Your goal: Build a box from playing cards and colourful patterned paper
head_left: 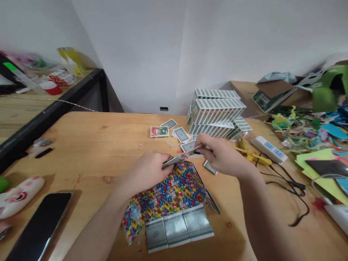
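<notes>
Directly before me lies a panel in a busy red, blue and yellow pattern [171, 192], its left and right sides standing up at an angle. Three playing cards [176, 227], grey backs up, line its near edge. At the far edge, my left hand [154, 168] is closed on one end of a strip of playing cards [185, 156]. My right hand [220, 154] pinches the strip's other end. Loose playing cards [181, 134] lie just beyond the hands, one partly under the right hand. The fingertips are partly hidden.
A card box [159, 132] sits at the back, beside stacked striped cartons [219, 110]. On the right are a yellow glue gun [252, 154], a power strip [269, 148], cables and coloured scraps. A phone [43, 224] and a white plush-like object [23, 195] lie left.
</notes>
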The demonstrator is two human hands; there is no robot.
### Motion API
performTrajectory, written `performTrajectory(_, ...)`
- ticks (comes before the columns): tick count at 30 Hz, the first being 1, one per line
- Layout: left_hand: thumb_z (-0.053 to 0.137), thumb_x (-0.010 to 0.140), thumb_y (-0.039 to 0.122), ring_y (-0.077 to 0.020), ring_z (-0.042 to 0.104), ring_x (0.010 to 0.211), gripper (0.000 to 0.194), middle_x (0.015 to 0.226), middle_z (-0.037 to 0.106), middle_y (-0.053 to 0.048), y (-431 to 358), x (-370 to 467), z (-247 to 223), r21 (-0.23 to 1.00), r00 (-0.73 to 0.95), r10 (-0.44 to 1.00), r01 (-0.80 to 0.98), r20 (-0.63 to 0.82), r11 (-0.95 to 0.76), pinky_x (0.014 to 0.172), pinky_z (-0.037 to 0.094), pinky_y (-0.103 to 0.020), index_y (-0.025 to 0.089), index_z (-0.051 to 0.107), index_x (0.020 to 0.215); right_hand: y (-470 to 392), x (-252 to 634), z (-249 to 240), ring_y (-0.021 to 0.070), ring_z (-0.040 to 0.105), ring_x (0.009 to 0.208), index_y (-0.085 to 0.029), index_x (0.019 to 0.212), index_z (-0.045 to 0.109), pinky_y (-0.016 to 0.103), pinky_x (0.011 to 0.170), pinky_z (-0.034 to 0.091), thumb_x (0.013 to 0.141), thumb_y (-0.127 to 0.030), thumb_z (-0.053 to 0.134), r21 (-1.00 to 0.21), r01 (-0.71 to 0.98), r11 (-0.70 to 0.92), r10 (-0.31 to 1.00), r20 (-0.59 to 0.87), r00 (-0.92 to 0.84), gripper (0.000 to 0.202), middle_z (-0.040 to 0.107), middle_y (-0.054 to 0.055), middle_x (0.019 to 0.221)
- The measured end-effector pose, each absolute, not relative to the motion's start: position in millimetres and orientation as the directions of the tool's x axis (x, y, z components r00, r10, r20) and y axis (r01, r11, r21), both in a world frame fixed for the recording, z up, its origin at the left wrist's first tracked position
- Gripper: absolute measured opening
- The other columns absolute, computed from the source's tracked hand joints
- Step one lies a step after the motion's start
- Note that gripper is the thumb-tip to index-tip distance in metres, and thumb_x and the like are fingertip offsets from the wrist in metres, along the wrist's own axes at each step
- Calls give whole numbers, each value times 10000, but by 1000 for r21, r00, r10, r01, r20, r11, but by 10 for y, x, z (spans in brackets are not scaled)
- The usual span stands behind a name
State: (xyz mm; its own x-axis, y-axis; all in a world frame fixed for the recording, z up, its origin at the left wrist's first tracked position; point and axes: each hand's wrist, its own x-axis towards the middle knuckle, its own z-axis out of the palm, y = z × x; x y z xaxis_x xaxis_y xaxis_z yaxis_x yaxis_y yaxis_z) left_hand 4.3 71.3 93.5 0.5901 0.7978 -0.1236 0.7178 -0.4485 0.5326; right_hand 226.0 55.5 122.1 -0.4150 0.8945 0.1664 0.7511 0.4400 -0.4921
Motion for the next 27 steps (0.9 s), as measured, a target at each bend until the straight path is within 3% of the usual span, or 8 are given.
performTrajectory(11,478,810,324,-120,503,524,228,616,601,4,759,15,894,556,596,792,708,-137,-436,487,285,-241,191,578,654,692,2206,1340,118,492,605,-202,833,489,223,556,279,775,-89,400,-403,799,447,876,13,-483,155,581,-4,711)
performTrajectory(27,478,798,317,-123,511,521,211,624,617,-7,810,16,824,565,623,774,682,-116,-464,504,312,-245,188,593,678,762,2171,1457,96,420,483,-210,749,481,221,476,211,683,-30,419,-309,815,490,838,-92,-538,201,493,-37,545)
